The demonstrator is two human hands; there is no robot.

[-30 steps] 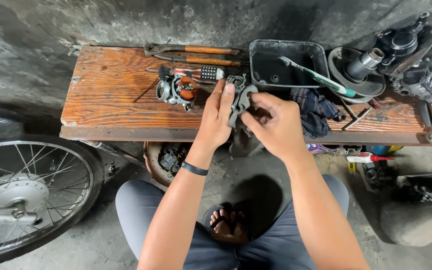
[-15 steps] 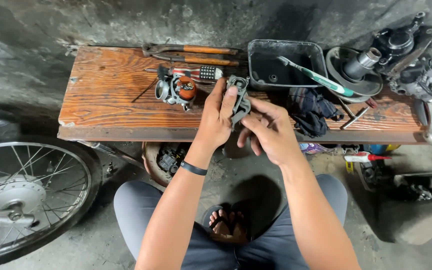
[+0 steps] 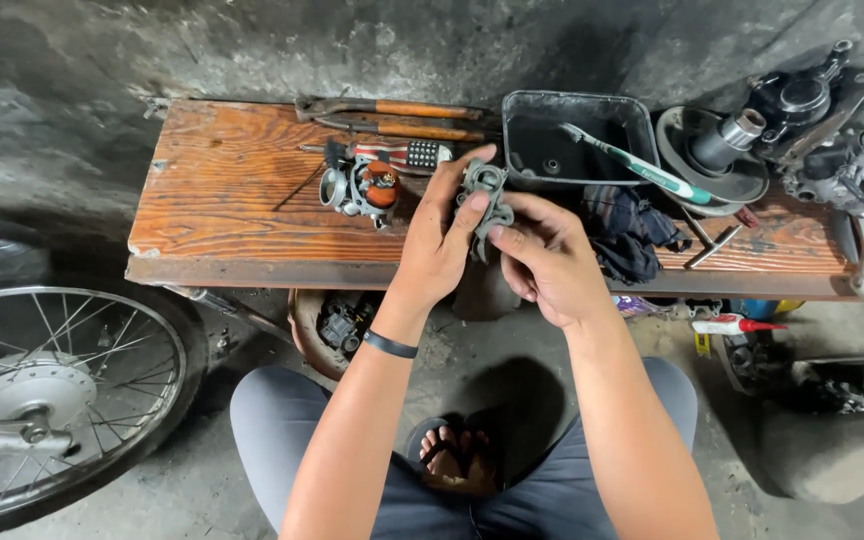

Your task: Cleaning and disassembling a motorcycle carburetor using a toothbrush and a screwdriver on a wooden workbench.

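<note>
**Both hands on a small metal part above the bench**

I see my left hand [image 3: 439, 245] and my right hand [image 3: 550, 262] together over the front edge of the wooden bench [image 3: 222, 200]. Between them is a small grey metal part [image 3: 485, 192], held up in the air. The left fingers are curled around its left side, with the fingertips on top. The right thumb and index finger pinch its lower right edge; the other right fingers are half bent. Just left of the hands lies a carburetor [image 3: 360, 187] with an orange piece. Behind the part stands a black tray [image 3: 577, 108] with a toothbrush [image 3: 634, 164] across it.
</note>
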